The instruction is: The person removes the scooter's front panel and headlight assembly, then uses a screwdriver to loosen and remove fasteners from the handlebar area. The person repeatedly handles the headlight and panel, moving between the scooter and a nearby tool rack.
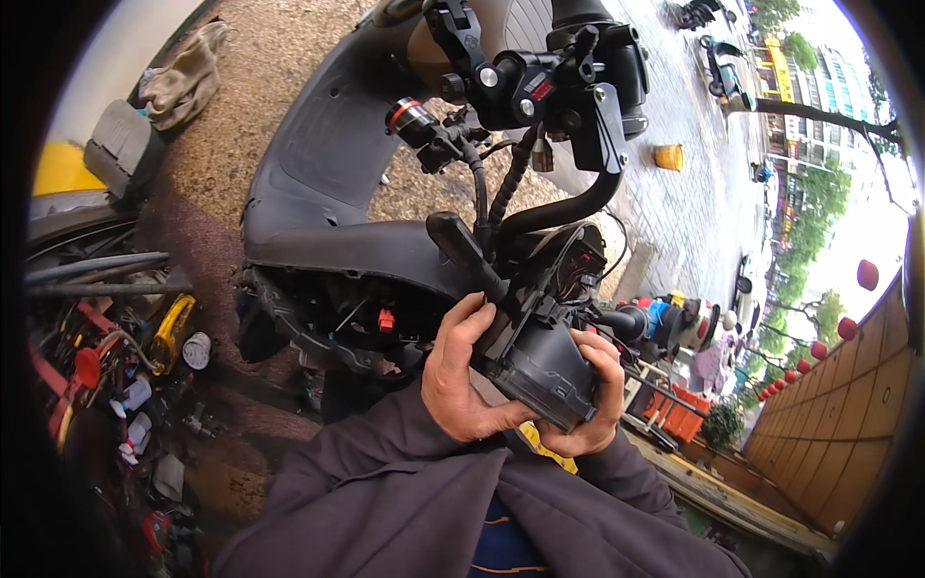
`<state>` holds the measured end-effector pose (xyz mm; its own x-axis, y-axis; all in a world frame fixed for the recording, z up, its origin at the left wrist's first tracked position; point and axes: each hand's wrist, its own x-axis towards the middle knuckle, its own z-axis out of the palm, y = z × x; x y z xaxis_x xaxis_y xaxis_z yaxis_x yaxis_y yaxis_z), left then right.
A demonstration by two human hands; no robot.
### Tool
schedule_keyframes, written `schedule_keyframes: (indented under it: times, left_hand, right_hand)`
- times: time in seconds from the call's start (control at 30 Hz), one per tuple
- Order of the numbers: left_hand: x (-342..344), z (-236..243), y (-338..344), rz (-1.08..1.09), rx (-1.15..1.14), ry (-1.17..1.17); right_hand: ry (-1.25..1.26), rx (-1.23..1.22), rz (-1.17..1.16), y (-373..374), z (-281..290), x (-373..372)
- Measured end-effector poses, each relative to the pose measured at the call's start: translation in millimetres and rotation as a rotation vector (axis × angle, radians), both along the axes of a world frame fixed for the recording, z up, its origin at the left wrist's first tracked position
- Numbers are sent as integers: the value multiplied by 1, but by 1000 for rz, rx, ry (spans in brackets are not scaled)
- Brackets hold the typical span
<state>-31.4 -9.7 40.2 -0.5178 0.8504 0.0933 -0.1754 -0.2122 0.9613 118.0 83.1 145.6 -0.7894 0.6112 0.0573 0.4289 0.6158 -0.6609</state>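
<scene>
At the front of a dark scooter (318, 183), a black, boxy plastic housing that looks like a headlight unit (549, 361) sits between my hands. My left hand (462, 376) wraps its left side, thumb along the near edge. Curled round the right side is my right hand (597, 395), its fingers on top. Thin wires (585, 279) show behind the housing. Above it stand the handlebars (540, 87) with black clamps, cables and a black cylinder (412, 120) with a red ring. To the left, the opened front body exposes a red connector (385, 320).
Tools and loose parts lie heaped at the left, among them a yellow-handled tool (173, 332) and a white roll (197, 351). A cloth (183, 77) lies at the upper left. A yellow bucket (669, 157) stands on the paving; an orange crate (686, 412) is at right.
</scene>
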Motion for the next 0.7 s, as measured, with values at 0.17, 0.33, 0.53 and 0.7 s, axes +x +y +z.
schedule_keyframes:
  times: [0.17,0.33,0.53,0.7]
  left_hand:
    - [5,-5,1,34,27,14]
    - [12,-10,1,28,60,-49]
    - [14,-2,-6,-80,-31,-104]
    - [23,23,-5,19,32,-1]
  right_hand:
    - [11,-45,-25,0,-3,-3]
    - [18,-8,-31,0,-5,-2]
    - [149,-26,-63,1,-9,-2]
    - [197,32,-32,4,-2,0]
